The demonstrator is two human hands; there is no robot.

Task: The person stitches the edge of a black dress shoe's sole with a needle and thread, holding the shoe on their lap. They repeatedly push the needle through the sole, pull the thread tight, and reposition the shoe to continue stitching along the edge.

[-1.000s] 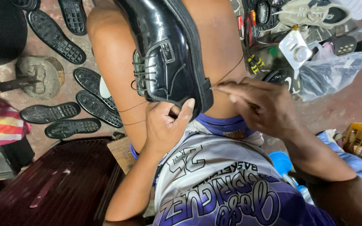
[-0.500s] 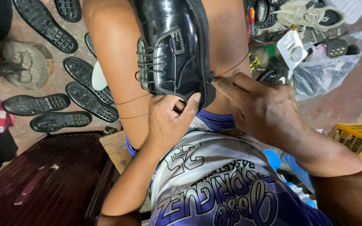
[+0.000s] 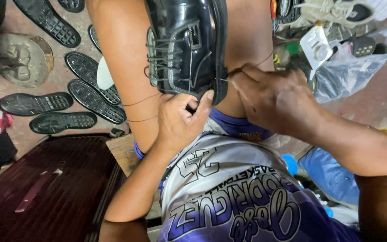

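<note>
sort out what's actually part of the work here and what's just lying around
In use:
- glossy black leather lace-up shoe, wedged between the knees
- thin brown thread
- left hand, gripping the shoe's heel end
- right hand, at the sole edge

Lying about:
- loose black rubber soles
- clear plastic bag
- beige sneaker

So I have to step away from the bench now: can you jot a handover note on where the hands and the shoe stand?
Left hand: grips the heel end of the black lace-up shoe, thumb on the sole edge.
Right hand: pinches a thin tool at the sole edge, with thread running from the shoe.
The shoe rests between the knees.
Done: cannot tell how far the seam is stitched.
Left: likely continuing along the edge.
Loose soles lie on the floor.
</note>
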